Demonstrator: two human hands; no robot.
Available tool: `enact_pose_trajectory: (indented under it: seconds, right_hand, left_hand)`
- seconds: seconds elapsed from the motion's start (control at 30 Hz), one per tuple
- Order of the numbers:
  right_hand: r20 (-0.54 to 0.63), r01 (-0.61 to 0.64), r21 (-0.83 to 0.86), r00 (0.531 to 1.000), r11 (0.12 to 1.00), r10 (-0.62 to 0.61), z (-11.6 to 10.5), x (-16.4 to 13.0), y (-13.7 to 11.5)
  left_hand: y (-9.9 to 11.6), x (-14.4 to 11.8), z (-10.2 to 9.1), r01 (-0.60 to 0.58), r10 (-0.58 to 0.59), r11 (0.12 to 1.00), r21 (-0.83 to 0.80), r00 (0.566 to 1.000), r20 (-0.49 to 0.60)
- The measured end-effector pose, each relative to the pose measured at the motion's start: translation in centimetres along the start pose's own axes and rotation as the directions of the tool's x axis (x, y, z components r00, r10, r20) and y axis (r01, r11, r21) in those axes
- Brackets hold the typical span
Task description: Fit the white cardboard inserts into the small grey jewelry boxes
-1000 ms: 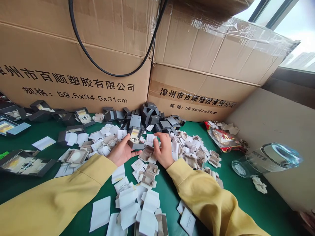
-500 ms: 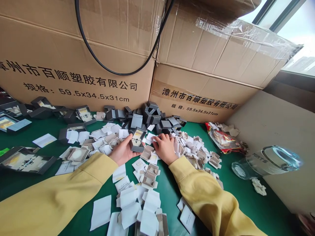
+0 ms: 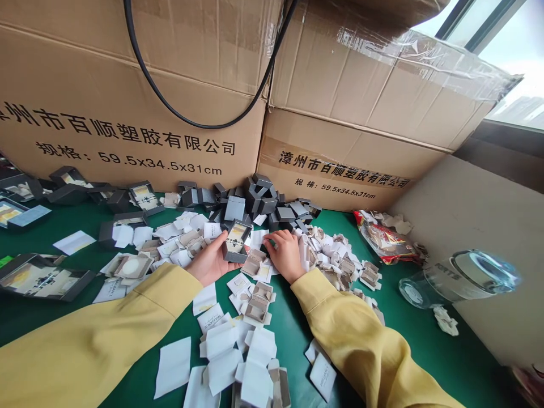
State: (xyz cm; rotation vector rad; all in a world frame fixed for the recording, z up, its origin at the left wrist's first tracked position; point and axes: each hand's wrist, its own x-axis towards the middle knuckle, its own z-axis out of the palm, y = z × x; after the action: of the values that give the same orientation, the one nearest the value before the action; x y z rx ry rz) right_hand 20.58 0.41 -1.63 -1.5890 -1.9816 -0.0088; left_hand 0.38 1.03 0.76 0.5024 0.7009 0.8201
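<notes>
My left hand is wrapped round a small dark grey box, its open side turned up to show a cream and yellow insert with a black pattern. Just right of the box, my right hand is closed, thumb and fingertips pinching the edge of a white paper card. Under and in front of both hands lie small folded card inserts, grey-brown inside. A mound of white card pieces is beside the left hand, and another heap of inserts lies right of the right hand.
Dark boxes are piled at the back against large cartons. More open dark boxes sit at the left. On the right are a red snack bag, a clear bottle and crumpled tissue. A black cable hangs in front.
The white card by my right fingertips shows more of its face and lies flatter beside the box. My left hand keeps the box in nearly the same place.
</notes>
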Motion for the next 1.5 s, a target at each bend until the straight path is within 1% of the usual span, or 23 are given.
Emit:
enact_pose_trajectory:
  seconds: [0.07,0.17,0.23,0.3,0.4,0.47,0.53,0.63,0.73,0.83,0.93,1.07,1.13,1.27,1.33,1.5]
  right_hand:
    - [-0.133,0.025,0.115,0.991,0.993,-0.010,-0.2,0.0,-0.2]
    - [-0.299,0.097,0.293,0.954,0.951,-0.006,-0.7,-0.4,-0.9]
    - [-0.358,0.149,0.345,0.934,0.927,-0.016,-1.0,-0.7,-1.7]
    - [-0.379,0.231,0.351,0.921,0.907,-0.088,-1.3,-1.2,-2.5]
    - [-0.344,0.343,0.366,0.914,0.865,-0.217,-1.4,-1.7,-3.3]
    - [-0.314,0.393,0.385,0.907,0.835,-0.282,-1.3,-1.9,-3.6]
    - [-0.306,0.417,0.393,0.900,0.820,-0.311,-1.1,-1.9,-3.6]
    - [-0.306,0.409,0.358,0.901,0.839,-0.309,-0.9,-1.7,-3.3]
    - [-0.300,0.404,0.266,0.898,0.875,-0.323,-0.7,-1.6,-3.0]
    - [-0.286,0.426,0.129,0.881,0.895,-0.378,-0.5,-1.6,-2.8]
    - [-0.265,0.456,-0.003,0.858,0.890,-0.441,-0.4,-1.6,-2.6]
    - [-0.223,0.464,-0.147,0.845,0.874,-0.486,-0.5,-1.6,-2.5]
    - [-0.214,0.481,-0.186,0.831,0.857,-0.513,-0.6,-1.6,-2.5]
    - [-0.222,0.528,-0.207,0.794,0.823,-0.565,-0.7,-1.5,-2.6]
    - [-0.199,0.533,-0.227,0.794,0.815,-0.575,-0.9,-1.4,-2.6]
    - [-0.089,0.549,-0.286,0.801,0.785,-0.593,-1.1,-1.5,-2.5]
  left_hand:
    - [0.0,0.0,0.0,-0.005,0.005,1.000,0.007,1.000,0.000]
    - [-0.1,-0.2,0.0,-0.028,0.027,0.998,0.050,0.999,0.027]
    - [-0.2,-0.2,0.0,-0.045,0.039,0.994,0.101,0.997,0.061]
    - [-0.4,-0.3,0.0,-0.069,0.059,0.986,0.152,0.996,0.070]
    - [-0.6,-0.3,0.2,-0.110,0.107,0.975,0.192,0.994,0.022]
    - [-0.7,-0.3,0.2,-0.109,0.113,0.975,0.196,0.994,-0.011]
    - [-0.8,-0.3,0.2,-0.098,0.106,0.975,0.200,0.994,-0.029]
    - [-0.8,-0.4,0.2,-0.091,0.099,0.967,0.238,0.995,-0.024]
    - [-0.9,-0.5,0.2,-0.073,0.081,0.953,0.293,0.997,-0.016]
    - [-1.0,-0.5,0.2,-0.062,0.071,0.943,0.326,0.997,-0.016]
    - [-1.2,-0.4,0.0,-0.072,0.081,0.935,0.348,0.997,-0.011]
    - [-1.4,-0.2,-0.4,-0.066,0.063,0.927,0.370,0.998,0.021]
    - [-1.5,-0.2,-0.4,-0.068,0.060,0.920,0.385,0.998,0.035]
    - [-1.6,-0.2,-0.5,-0.090,0.073,0.909,0.407,0.996,0.056]
    - [-1.6,-0.2,-0.5,-0.098,0.075,0.904,0.417,0.995,0.071]
    - [-1.8,0.0,-0.6,-0.108,0.072,0.893,0.436,0.993,0.098]
